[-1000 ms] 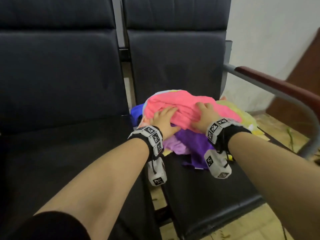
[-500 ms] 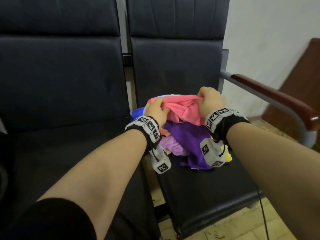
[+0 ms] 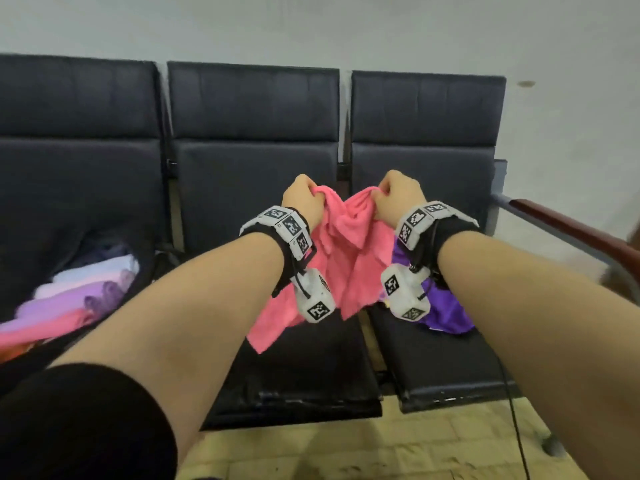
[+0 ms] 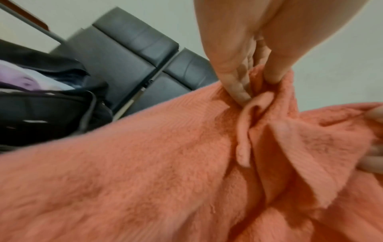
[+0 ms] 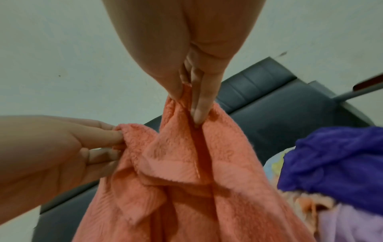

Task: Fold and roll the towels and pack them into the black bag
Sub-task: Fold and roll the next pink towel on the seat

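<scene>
Above the middle seat [image 3: 291, 358] of a row of dark chairs, both hands hold a pink towel [image 3: 346, 258] up in the air. At its top edge the left hand [image 3: 302, 199] pinches one bunched corner between thumb and curled fingers [image 4: 238, 88], and the right hand [image 3: 398, 195] pinches another corner the same way, its fingers [image 5: 202, 101] clamped on a fold. Between the two grips the cloth sags in a crumpled dip, and its lower part hangs loose down toward the seat, one tip reaching below the left wrist. Both wrists wear bands with black-and-white markers. On the right seat [image 3: 446, 368], just beside the right forearm, lies a heap of unfolded towels with a purple towel [image 3: 446, 310] on top; the right wrist view shows a lilac cloth [image 5: 350, 224] under it. On the left seat sits the black bag [image 4: 47, 113], open, with rolled towels [image 3: 86, 292] in white, lilac and pink lying side by side inside. A red-brown armrest [image 3: 571, 230] stands at the far right end of the row, and the floor [image 3: 363, 452] below is yellowish.
</scene>
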Available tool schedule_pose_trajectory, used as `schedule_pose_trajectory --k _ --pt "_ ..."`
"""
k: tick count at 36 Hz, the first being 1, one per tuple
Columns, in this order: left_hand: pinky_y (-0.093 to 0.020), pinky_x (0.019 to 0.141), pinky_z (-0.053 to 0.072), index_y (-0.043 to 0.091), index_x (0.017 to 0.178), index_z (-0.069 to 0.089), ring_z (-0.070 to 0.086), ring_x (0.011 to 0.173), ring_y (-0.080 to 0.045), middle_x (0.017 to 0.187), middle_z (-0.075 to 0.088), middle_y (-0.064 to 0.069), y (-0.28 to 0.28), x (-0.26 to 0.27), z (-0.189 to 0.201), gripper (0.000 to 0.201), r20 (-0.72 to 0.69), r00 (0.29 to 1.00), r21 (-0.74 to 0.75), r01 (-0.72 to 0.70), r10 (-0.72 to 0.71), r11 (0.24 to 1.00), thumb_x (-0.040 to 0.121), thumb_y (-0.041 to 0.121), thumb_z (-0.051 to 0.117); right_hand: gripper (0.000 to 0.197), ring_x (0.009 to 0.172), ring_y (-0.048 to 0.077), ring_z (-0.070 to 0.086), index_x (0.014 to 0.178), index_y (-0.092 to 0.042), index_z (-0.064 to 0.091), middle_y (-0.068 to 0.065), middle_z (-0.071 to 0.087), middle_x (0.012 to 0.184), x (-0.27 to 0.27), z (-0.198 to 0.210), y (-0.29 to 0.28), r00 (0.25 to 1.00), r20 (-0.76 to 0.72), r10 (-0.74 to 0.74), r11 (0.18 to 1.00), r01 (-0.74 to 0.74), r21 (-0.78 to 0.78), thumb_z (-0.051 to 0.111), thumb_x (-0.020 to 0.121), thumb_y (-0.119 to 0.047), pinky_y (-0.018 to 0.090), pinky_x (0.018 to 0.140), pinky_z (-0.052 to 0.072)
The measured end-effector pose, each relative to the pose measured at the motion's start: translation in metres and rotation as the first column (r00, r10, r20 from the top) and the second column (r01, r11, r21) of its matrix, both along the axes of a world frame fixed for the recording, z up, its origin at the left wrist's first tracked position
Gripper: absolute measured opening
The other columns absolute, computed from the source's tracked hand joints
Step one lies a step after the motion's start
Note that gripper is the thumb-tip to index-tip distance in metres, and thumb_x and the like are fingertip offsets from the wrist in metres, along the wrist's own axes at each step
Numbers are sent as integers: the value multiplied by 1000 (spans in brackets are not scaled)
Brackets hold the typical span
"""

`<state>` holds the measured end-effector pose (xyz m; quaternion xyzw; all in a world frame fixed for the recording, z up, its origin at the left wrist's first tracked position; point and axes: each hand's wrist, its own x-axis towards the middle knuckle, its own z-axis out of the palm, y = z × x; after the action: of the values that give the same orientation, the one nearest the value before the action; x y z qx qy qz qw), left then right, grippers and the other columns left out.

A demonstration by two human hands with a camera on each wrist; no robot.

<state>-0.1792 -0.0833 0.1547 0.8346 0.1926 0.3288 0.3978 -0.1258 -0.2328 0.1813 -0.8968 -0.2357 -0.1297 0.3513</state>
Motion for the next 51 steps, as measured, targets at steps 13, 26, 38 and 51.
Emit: schedule_pose_trajectory --k 13,26,38,51 --pt "-29 78 41 18 86 47 52 88 -20 100 53 -3 62 -110 -55 14 -14 997 -38 -73 72 997 87 5 44 23 106 35 56 113 1 48 21 59 115 -84 -72 62 992 -83 98 995 -97 19 39 101 -16 29 72 31" --pt "-16 81 35 3 108 61 55 109 -26 117 58 -13 92 -106 -179 19 -273 961 -132 2 -39 991 90 10 60 6 92 26 56 88 -16 50 4 54 92 -66 -157 65 977 -212 -9 993 -16 -113 50 94 -19 21 64 21" --pt "-46 101 41 31 115 59 55 115 -25 121 60 2 53 -115 -228 42 -322 941 -81 77 -100 994 75 25 69 16 73 34 63 77 -28 40 10 58 74 -61 -235 71 924 -353 149 948 -31 318 47 90 -34 45 67 53" --pt "-34 80 48 8 102 62 61 88 -28 93 65 -12 38 -95 -226 22 -263 957 32 140 -127 990 87 0 48 10 83 29 60 91 -24 42 5 56 88 -63 -228 71 950 -278 145 853 23 521 40 100 -25 41 82 53"
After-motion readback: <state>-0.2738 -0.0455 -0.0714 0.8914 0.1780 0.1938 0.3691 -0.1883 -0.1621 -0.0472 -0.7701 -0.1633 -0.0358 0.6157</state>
